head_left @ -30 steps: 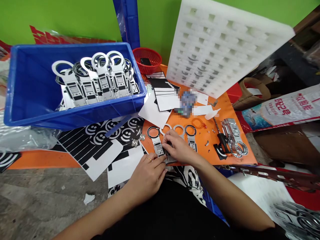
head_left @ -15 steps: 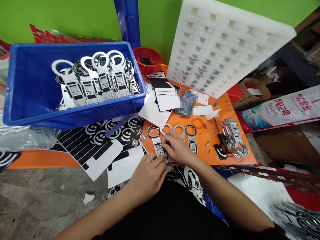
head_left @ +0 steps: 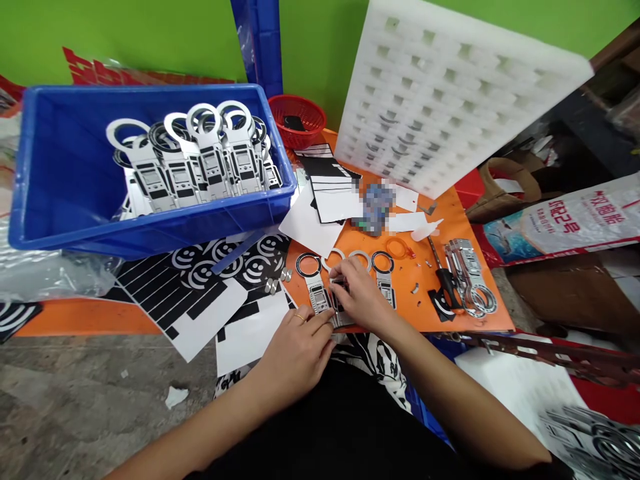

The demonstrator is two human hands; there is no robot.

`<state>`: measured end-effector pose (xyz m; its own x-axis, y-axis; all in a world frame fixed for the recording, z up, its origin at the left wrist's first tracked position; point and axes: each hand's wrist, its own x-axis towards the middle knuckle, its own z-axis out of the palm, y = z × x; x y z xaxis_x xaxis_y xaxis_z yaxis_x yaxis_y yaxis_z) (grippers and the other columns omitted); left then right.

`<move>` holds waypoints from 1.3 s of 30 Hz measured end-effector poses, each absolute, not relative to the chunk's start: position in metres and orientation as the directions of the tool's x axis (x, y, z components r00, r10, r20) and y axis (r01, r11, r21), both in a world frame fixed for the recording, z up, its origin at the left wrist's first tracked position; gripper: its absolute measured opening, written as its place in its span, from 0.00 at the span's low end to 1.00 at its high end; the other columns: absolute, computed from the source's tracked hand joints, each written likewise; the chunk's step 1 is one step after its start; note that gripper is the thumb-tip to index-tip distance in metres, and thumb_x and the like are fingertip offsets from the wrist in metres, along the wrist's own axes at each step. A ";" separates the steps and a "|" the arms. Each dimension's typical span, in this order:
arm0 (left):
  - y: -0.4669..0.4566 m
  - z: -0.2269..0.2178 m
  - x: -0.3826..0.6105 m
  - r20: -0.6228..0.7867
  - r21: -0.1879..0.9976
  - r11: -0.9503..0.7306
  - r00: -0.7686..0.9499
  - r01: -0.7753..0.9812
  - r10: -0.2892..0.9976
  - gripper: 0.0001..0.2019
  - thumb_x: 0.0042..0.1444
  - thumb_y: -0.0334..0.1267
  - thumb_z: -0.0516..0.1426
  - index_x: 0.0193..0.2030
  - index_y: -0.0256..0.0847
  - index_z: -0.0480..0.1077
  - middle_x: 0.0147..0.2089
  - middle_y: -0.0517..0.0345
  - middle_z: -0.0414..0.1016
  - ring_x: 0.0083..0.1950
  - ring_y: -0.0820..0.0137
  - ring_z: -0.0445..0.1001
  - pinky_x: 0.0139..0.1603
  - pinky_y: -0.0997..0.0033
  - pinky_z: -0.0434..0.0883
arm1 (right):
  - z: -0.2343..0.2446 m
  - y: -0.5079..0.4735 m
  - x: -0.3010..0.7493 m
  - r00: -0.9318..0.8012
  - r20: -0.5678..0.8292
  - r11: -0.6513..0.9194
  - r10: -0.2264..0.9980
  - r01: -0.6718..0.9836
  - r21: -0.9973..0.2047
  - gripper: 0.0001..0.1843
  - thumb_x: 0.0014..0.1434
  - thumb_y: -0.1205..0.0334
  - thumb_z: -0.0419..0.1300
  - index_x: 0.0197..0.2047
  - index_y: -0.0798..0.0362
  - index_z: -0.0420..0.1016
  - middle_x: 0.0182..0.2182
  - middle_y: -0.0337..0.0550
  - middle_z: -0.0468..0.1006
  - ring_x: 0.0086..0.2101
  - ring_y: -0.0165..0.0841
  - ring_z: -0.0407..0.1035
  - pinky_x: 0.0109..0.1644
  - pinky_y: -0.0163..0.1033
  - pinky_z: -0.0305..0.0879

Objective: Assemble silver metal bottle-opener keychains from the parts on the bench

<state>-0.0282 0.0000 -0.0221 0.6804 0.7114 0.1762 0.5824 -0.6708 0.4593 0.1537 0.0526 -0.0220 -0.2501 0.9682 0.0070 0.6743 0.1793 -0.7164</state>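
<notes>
Several flat silver pieces with ring-shaped tops lie side by side at the front of the orange table. My left hand (head_left: 305,340) has its fingers together, pressing on the lower end of the leftmost ring-topped metal piece (head_left: 319,297). Just right of that, my right hand (head_left: 361,293) is closed, thumb and fingers bent down over a neighbouring piece, only partly seen. What its fingertips grip is hidden. Beside the right wrist lies another ring-topped piece (head_left: 385,288) with a black ring.
A blue bin (head_left: 200,230) at left holds many similar pieces. Sticker sheets (head_left: 200,320) overlap the table's left side. A red basket (head_left: 295,137) and white foam block (head_left: 450,100) stand behind. A screwdriver (head_left: 447,283) and stacked metal pieces (head_left: 467,267) lie right.
The fingers of my right hand have shifted slightly to the right, showing more of the piece beneath. My left hand stays in place. The view has moved very slightly.
</notes>
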 end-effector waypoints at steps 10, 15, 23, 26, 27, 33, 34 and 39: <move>0.000 -0.021 -0.028 0.160 0.453 -0.664 0.678 0.595 0.717 0.08 0.60 0.31 0.55 0.44 0.37 0.74 0.55 0.50 0.76 0.43 0.58 0.67 0.43 0.53 0.70 | -0.020 0.024 0.160 -0.451 0.060 0.450 0.890 0.854 -0.262 0.22 0.60 0.77 0.51 0.53 0.50 0.74 0.45 0.53 0.70 0.43 0.43 0.62 0.44 0.48 0.61; 0.002 -0.018 -0.029 0.146 0.441 -0.658 0.675 0.610 0.723 0.06 0.60 0.30 0.55 0.41 0.38 0.73 0.54 0.51 0.78 0.43 0.58 0.67 0.41 0.55 0.69 | -0.011 0.014 0.153 -0.492 -0.010 0.488 0.871 0.867 -0.104 0.22 0.61 0.73 0.53 0.58 0.51 0.69 0.50 0.56 0.71 0.45 0.47 0.62 0.44 0.51 0.59; 0.003 -0.022 -0.035 0.106 0.533 -0.611 0.670 0.586 0.735 0.09 0.60 0.30 0.55 0.46 0.41 0.72 0.56 0.54 0.77 0.42 0.60 0.66 0.43 0.55 0.69 | -0.002 0.024 0.175 -0.437 -0.068 0.389 0.897 0.853 -0.349 0.29 0.57 0.78 0.52 0.58 0.48 0.69 0.48 0.53 0.69 0.46 0.46 0.65 0.47 0.52 0.64; 0.000 -0.024 -0.037 0.128 0.647 -0.562 0.653 0.515 0.746 0.14 0.60 0.30 0.55 0.52 0.41 0.70 0.58 0.53 0.75 0.46 0.60 0.67 0.49 0.53 0.69 | 0.000 0.019 0.181 -0.301 0.036 0.264 0.953 0.766 -0.587 0.22 0.62 0.75 0.49 0.56 0.50 0.71 0.45 0.51 0.69 0.46 0.41 0.66 0.48 0.48 0.67; -0.001 -0.023 -0.037 0.133 0.707 -0.518 0.629 0.482 0.766 0.15 0.60 0.30 0.55 0.54 0.41 0.69 0.56 0.52 0.76 0.47 0.61 0.68 0.51 0.54 0.69 | 0.003 0.016 0.179 -0.278 0.064 0.251 0.958 0.713 -0.655 0.19 0.64 0.73 0.49 0.54 0.49 0.72 0.44 0.49 0.69 0.45 0.40 0.67 0.49 0.47 0.67; 0.001 -0.004 -0.036 -0.080 0.923 -0.113 0.468 0.369 0.880 0.14 0.56 0.28 0.52 0.45 0.43 0.73 0.36 0.59 0.74 0.38 0.69 0.72 0.41 0.68 0.72 | 0.023 -0.002 0.156 -0.339 0.105 0.279 0.935 0.518 -0.809 0.08 0.66 0.65 0.56 0.46 0.47 0.74 0.42 0.45 0.71 0.45 0.35 0.69 0.48 0.42 0.68; 0.001 -0.001 -0.036 -0.096 0.929 -0.090 0.467 0.359 0.879 0.13 0.55 0.27 0.51 0.43 0.42 0.74 0.35 0.60 0.73 0.36 0.70 0.71 0.40 0.69 0.72 | 0.024 -0.002 0.153 -0.338 0.115 0.288 0.934 0.522 -0.803 0.08 0.65 0.65 0.56 0.46 0.47 0.73 0.42 0.45 0.71 0.45 0.36 0.69 0.48 0.42 0.68; -0.001 0.001 -0.036 -0.097 0.945 -0.067 0.469 0.320 0.878 0.18 0.51 0.26 0.50 0.44 0.42 0.75 0.38 0.58 0.75 0.38 0.70 0.71 0.41 0.69 0.72 | 0.024 0.001 0.143 -0.371 0.184 0.381 0.910 0.576 -0.724 0.05 0.64 0.65 0.57 0.42 0.49 0.73 0.40 0.45 0.72 0.42 0.36 0.69 0.45 0.43 0.68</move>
<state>-0.0359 -0.0010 0.0013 0.4690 0.8779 -0.0966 0.3201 -0.0670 0.9450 0.1429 0.0008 0.0245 -0.3710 0.9102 0.1844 0.5755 0.3812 -0.7235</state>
